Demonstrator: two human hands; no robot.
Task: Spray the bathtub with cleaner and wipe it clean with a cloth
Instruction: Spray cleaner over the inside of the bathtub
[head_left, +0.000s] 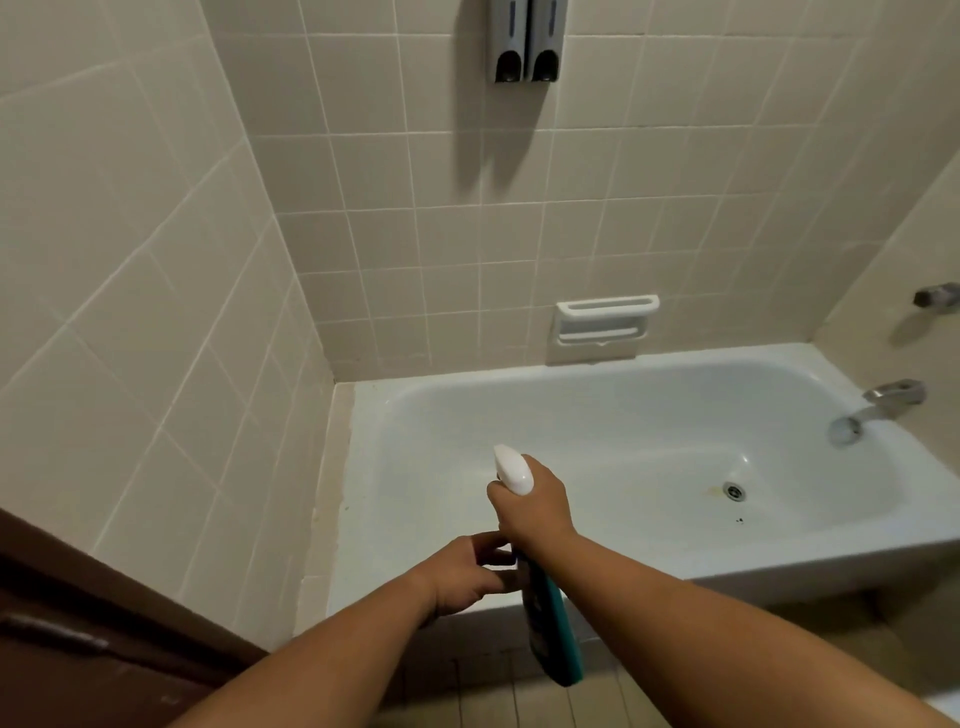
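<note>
Far left, off the bathtub's left end, a dark brown wooden door (78, 639) fills the lower corner, with pale square wall tiles (130, 312) rising above it. Moving in towards the white enamel bathtub (363, 519), the left hand (462, 571) sits over the tub's near rim, fingers curled and thumb reaching to the side of the bottle. They meet the bottle's body, but whether they truly grip it I cannot tell. Right beside it is the teal plastic spray bottle with a white trigger head (545, 613). It is held tilted over the near rim at the tub's left end, its base hanging down outside the tub and its nozzle pointing into the basin. The right hand (535, 509) is wrapped firmly round the bottle's neck just under the white head. High above the tub's far side, a pair of grey wall dispensers (524, 41) is mounted on the back wall. Lower down, just above the far rim, there's a white ceramic soap holder (605, 325). Towards the tub's right end, a round metal drain (734, 491) lies in the floor of the basin with a few dark specks near it. Over that end a silver metal spout (883, 402) juts from the right-hand wall, and a metal tap handle (935, 296) sits higher up.
</note>
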